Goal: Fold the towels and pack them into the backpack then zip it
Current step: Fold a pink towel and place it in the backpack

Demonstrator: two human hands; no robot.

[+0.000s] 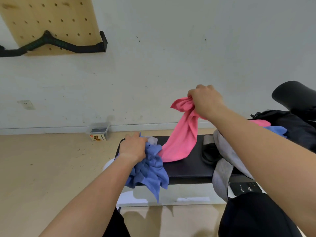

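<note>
My right hand (204,100) grips a bunched pink towel (182,137) and holds it up, its lower end resting on the black bench (186,168). My left hand (133,147) clutches a crumpled blue towel (150,171) at the bench's left end, part of it hanging over the front edge. A grey towel (222,171) drapes over the bench under my right forearm. The dark backpack (297,127) sits at the far right, with another pink towel (261,123) and another blue towel (277,130) lying at its opening.
A black slipper (209,153) lies on the bench beside the grey towel. A clear plastic box (99,131) stands on the wooden floor by the wall. A pegboard (49,23) with a black handle hangs at upper left. A black padded roll (295,94) is at the right edge.
</note>
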